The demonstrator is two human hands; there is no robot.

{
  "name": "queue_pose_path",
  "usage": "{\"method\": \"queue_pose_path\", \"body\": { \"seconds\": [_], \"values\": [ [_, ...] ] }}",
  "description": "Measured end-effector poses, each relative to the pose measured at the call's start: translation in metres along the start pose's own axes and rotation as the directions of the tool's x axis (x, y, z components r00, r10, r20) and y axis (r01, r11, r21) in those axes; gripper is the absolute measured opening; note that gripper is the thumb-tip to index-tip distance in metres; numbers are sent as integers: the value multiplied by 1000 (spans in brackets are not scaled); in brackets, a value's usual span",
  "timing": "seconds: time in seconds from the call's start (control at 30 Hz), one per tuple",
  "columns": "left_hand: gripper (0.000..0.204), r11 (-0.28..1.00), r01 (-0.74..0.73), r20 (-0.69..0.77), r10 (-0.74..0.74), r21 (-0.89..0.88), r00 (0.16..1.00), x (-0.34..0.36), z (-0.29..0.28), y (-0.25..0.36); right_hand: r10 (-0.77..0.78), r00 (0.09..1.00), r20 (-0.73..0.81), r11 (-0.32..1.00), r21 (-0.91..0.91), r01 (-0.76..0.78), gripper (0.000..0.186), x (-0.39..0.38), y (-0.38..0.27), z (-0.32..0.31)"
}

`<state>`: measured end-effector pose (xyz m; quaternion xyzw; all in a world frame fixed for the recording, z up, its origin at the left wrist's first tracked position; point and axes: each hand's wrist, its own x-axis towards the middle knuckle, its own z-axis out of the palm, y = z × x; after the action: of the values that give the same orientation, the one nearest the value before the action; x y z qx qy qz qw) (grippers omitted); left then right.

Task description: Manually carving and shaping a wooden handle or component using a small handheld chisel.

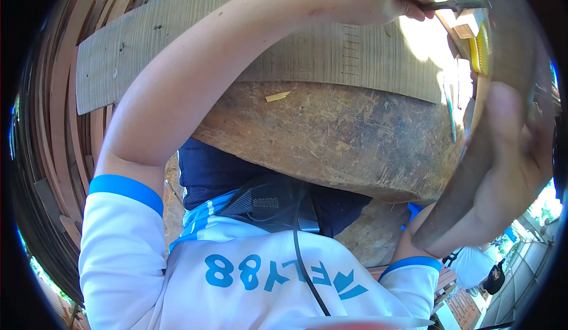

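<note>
At the top of the head view, my left hand [405, 1] is closed around a thin dark tool [449, 4], whose far end lies at the edge of a long, dark wooden piece [503, 28]. My right hand [509, 146], blurred on the right, is closed on that wooden piece, which runs down toward my right forearm. Below my left hand, a ribbed sheet of cardboard-like material [378, 58] lies across a worn, scratched work surface [313, 134]. A small pale yellow chip [276, 96] rests on the surface just below the sheet.
Stacked wooden strips [62, 123] line the left side. Light wood blocks [467, 22] and a yellow object [478, 52] sit at the top right, beside the work surface. Another person in a white top [473, 265] is at the lower right, near roofing or wall panels [512, 277].
</note>
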<state>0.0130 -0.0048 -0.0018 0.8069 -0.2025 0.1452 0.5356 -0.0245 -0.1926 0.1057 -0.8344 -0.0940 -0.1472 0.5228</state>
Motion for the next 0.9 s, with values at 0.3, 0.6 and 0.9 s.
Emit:
{"method": "queue_pose_path", "body": {
  "seconds": [0.3, 0.6, 0.9],
  "values": [
    [19, 960, 181, -132, -213, -214, 968, 0, 2, 2, -206, 946, 251, 936, 331, 116, 43, 56, 76, -17],
    [17, 996, 23, 2, -23, -90, 1000, -12, -1, 0, -144, 722, 677, 721, 571, -392, 52, 70, 161, 19],
    [11, 991, 49, -45, -44, 128, 998, -13, 2, 33, -102, 742, 663, 753, 539, -378, 47, 64, 155, 17]
  ]
}}
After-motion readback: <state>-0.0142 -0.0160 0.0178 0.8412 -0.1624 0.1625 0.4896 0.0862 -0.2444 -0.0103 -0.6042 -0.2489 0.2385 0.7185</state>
